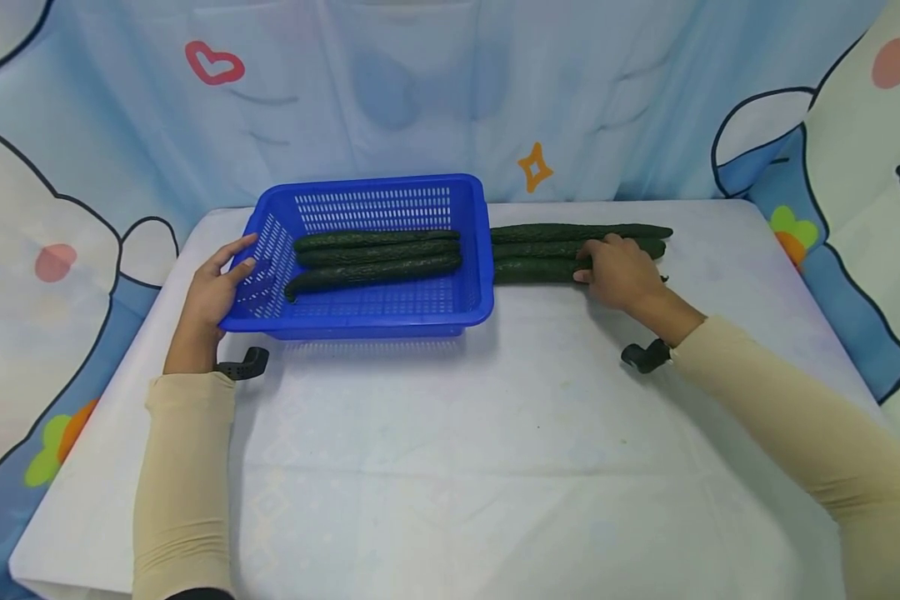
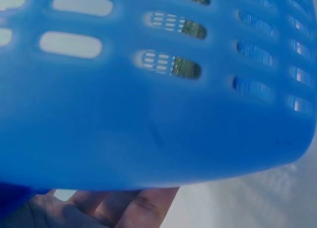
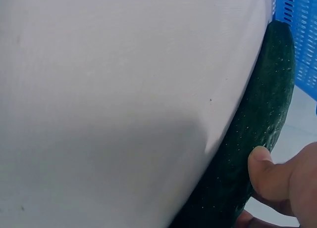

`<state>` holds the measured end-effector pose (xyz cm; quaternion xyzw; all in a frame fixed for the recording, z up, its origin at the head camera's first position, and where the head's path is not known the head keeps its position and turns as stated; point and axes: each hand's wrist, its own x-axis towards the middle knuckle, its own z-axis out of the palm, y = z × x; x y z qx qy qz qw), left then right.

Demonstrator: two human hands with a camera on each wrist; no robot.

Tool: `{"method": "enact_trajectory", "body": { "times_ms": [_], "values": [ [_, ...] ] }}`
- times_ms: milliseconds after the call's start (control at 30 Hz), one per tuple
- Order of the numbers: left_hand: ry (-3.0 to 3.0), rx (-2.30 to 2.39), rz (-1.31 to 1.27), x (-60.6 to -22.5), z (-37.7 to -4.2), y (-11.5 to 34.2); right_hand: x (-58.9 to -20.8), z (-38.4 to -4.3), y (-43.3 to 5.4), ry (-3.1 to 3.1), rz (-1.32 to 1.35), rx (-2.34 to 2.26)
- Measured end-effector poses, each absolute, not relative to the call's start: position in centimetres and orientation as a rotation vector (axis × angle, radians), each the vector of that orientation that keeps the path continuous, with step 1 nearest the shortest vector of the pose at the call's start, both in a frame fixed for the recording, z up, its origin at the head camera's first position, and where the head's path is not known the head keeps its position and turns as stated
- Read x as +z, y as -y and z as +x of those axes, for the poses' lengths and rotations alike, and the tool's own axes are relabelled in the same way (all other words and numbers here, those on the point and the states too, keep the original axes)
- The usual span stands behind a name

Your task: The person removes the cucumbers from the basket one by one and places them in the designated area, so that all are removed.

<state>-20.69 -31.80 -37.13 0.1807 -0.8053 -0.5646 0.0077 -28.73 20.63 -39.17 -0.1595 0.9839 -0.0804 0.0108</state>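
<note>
My left hand (image 1: pixel 212 292) grips the left end of a blue plastic basket (image 1: pixel 360 322) with slotted walls. From the left wrist, fingers (image 2: pixel 146 205) show beneath the basket's lower edge. Inside it lie three dark green cucumbers (image 1: pixel 378 273), side by side. Three more cucumbers lie on the table to the basket's right, their left ends at its wall. My right hand (image 1: pixel 624 277) holds the nearest one (image 1: pixel 534 270), reaching over it from the right. In the right wrist view the thumb (image 3: pixel 262 171) presses on its skin; most other fingers are hidden.
A white cloth covers the table (image 1: pixel 450 450). Behind it hangs a pale blue curtain (image 1: pixel 420 100) with cartoon prints. A black wrist strap piece (image 1: pixel 246 364) juts out by the left hand, another (image 1: pixel 645 357) by the right.
</note>
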Motion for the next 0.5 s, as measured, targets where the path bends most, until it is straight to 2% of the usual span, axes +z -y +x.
{"method": "enact_trajectory", "body": {
  "times_ms": [267,500],
  "values": [
    [2.515,-1.775,0.575,-37.0,-20.7,31.6,-38.2,-27.6,-19.9,-3.096,-0.458,-0.284],
    [2.512,-1.757,0.583,-37.2,-20.8,31.8,-35.1,-25.9,-17.1,-3.142,-0.649,-0.445]
  ]
}}
